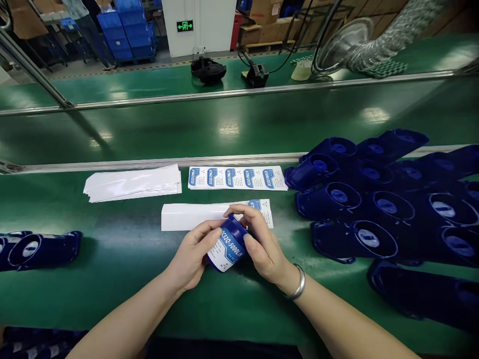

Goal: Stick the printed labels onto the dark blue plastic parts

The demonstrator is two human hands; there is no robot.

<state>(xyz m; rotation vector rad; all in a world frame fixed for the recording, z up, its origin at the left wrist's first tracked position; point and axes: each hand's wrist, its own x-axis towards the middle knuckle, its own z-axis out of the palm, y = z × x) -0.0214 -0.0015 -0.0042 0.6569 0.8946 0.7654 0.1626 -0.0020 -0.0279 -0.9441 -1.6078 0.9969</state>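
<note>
Both hands hold a dark blue plastic housing (236,230) tilted above the green bench. A white and blue label (226,251) lies on its curved side, printed with "5000L". My left hand (194,252) grips the left side, its thumb near the label's upper left edge. My right hand (264,244) wraps the right side, thumb on the label's right end and fingers over the top rim. Just behind them lies a label strip (194,217), mostly bare white backing, with a printed label left at its right end. The housing's underside is hidden.
Printed label sheets (237,178) and a stack of white backing strips (134,183) lie farther back. Several blue housings (337,197) crowd the right side; more blue housings (41,250) lie at left. A metal rail (149,165) runs behind. Beyond it stands a ducted hood (346,45).
</note>
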